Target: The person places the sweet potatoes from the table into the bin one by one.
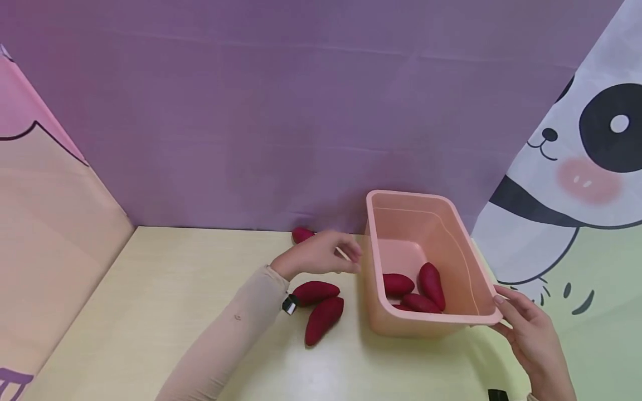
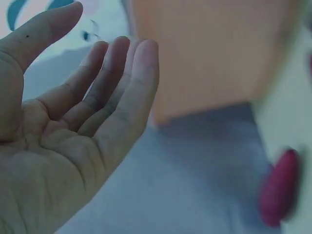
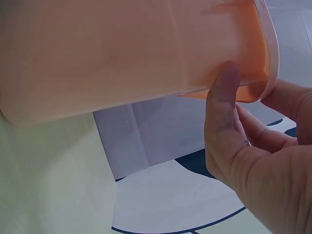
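A peach-coloured plastic bin (image 1: 421,328) stands on the table, with several red-skinned sweet potatoes (image 1: 431,287) lying inside. My right hand (image 1: 534,328) pinches the bin's near right corner, thumb on the rim and fingers beneath it, as the right wrist view also shows. Just left of the bin, my left hand (image 1: 321,253) is in the air, holding nothing; its fingers are loosely bent in the left wrist view. Two sweet potatoes (image 1: 324,321) lie on the table beside the left sleeve. Another sweet potato (image 1: 302,235) is by the back wall, partly hidden behind the left hand.
The pale wooden table (image 1: 175,289) meets a purple cloth backdrop (image 1: 251,128) at the back. A printed panda panel (image 1: 562,189) rises along the right side, close to the bin. On the left stands a peach and pink panel (image 1: 45,223).
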Tool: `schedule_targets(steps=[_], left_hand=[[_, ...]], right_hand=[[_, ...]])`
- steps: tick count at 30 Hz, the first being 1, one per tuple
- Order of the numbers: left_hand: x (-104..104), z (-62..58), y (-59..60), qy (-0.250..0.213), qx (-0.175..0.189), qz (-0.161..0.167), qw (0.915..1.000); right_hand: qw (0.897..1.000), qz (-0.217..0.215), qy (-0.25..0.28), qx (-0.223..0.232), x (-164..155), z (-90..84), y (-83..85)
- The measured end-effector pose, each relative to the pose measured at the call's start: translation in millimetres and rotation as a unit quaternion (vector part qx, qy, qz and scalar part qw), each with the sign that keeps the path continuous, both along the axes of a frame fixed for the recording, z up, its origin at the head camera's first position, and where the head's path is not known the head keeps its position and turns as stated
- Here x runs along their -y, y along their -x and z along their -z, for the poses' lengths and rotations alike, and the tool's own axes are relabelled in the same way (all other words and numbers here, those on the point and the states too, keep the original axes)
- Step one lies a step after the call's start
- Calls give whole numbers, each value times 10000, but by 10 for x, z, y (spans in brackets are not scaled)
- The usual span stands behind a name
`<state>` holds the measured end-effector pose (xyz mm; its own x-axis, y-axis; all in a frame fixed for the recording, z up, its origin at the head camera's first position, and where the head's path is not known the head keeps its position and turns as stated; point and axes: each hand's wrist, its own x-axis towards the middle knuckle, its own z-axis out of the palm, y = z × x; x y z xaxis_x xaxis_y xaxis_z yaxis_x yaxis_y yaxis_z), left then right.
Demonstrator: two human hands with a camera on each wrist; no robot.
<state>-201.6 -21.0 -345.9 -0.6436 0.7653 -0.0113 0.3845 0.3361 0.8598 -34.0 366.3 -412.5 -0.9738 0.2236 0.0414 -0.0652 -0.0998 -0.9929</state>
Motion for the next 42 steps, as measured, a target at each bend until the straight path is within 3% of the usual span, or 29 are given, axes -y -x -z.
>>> schedule_targets(steps=[6,10,19,24,32,42], left_hand=[[352,476,76,-136,146,-531,9984],[483,719,130,-169,286,-1012,9943],[652,1112,202,242,950,-1173,9882],[707,1216,187,532,1094,-1193,9854],[733,1259,141,878,1077,-1251,9824],[748,1311,80,644,1240,-1551,9780]], right_hand=[[9999,-75,52,-93,-2,10,-16],[9999,-97,61,-107,1,3,-13],[10000,20,-32,58,12,2,0],[10000,-25,-31,5,10,3,7],[9994,-197,96,-252,1,13,-15],[9997,-149,103,-168,-4,2,-13]])
